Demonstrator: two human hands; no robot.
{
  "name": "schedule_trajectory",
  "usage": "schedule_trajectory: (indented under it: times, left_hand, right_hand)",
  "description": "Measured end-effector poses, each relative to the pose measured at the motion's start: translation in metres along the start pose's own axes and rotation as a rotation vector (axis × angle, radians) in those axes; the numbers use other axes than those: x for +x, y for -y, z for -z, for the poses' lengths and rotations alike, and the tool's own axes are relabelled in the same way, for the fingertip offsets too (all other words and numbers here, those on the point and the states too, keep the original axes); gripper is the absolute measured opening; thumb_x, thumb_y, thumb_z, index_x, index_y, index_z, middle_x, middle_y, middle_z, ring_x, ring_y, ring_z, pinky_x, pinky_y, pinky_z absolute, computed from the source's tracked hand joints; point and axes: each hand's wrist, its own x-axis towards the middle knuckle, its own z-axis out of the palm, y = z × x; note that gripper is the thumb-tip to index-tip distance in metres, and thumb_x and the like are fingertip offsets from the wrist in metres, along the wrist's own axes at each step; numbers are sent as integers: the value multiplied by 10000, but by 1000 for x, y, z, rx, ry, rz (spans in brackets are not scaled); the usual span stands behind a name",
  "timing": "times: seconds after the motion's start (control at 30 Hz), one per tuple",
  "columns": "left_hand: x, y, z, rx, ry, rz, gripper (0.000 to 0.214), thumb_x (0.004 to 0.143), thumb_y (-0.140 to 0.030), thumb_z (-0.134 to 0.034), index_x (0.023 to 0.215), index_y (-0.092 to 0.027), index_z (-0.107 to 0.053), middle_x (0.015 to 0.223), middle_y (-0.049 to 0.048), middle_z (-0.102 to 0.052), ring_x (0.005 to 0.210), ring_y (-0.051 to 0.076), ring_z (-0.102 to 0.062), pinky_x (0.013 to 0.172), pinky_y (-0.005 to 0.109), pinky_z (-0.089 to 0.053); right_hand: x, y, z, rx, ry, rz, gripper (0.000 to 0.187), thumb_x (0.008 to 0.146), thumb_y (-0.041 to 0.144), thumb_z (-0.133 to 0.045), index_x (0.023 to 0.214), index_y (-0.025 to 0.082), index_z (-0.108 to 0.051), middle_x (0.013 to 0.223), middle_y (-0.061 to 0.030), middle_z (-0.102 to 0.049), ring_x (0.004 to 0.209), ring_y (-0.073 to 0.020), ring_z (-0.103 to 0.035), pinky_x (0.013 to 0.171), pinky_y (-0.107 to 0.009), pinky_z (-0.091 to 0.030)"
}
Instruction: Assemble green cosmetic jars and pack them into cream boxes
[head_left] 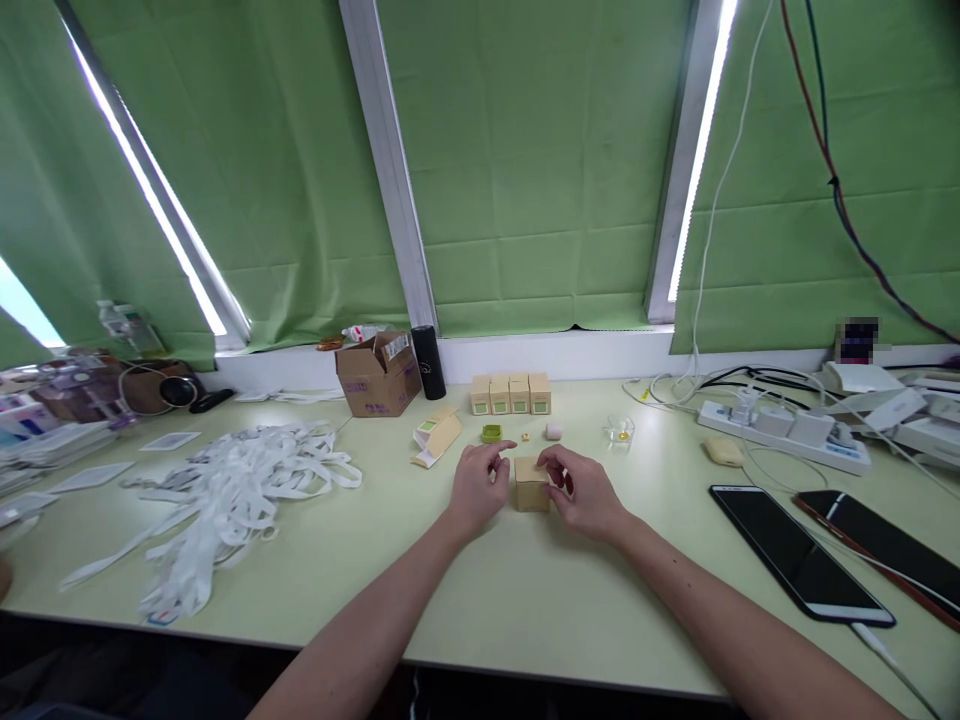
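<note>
A small brown cardboard box (pixel 532 487) stands upright on the table in front of me. My right hand (pixel 581 490) is at its right side, thumb and fingertips closed on the box's edge. Just left of the box is my left hand (pixel 480 485), its fingers apart and nothing visible in it; the index finger points toward the box's top. Beyond the hands lie a small green tray-like piece (pixel 491 433), a tiny yellowish piece (pixel 526 436), a pale pink cylinder (pixel 553 431) and a clear plastic piece (pixel 619 432) with something yellow in it.
Several small boxes (pixel 511 394) stand in a row at the back. An opened small carton (pixel 436 437) lies to their left, near a larger cardboard box (pixel 379 375) and a black bottle (pixel 428 362). White straps (pixel 240 490) pile up left; phones (pixel 799 550) and a power strip (pixel 784 437) occupy the right.
</note>
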Motion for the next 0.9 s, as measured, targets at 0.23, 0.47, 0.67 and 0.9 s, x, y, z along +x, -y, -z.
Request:
schedule_trajectory:
  times: [0.23,0.47,0.67,0.9]
  left_hand:
    - [1,2,2,50,25,73,205,825,-114,-517,720,-199,-672,603,-11,-631,581,159,-546,754,347,-419]
    - [3,7,-3,51,91,165,349,835,-121,-493,1058,-202,-749,598,-30,-592,583,165,-542,704,310,-429]
    - [4,7,-5,57,171,203,309,838,-120,-505,1011,-203,-747,630,-21,-618,582,163,-538,674,299,-408]
    - [3,5,-3,66,172,188,77,849,-185,-599,814,-212,-662,628,-22,-622,610,172,-559,695,313,-407]
  right_hand:
    - [4,-9,-5,-146,-46,-197,369,824,141,-565,1162,269,-491,741,53,-609,598,-155,-548,564,-249,-312]
    - [2,-3,3,-41,-62,-156,388,807,143,-544,1174,260,-502,740,46,-633,599,-160,-569,572,-258,-343]
    - [1,3,-3,-89,35,-122,464,824,143,-517,1267,258,-437,723,54,-618,624,-177,-587,595,-273,-345]
    - [3,-20,-14,-45,-25,-255,399,892,170,-479,1276,279,-452,876,14,-690,678,-184,-633,606,-275,-389]
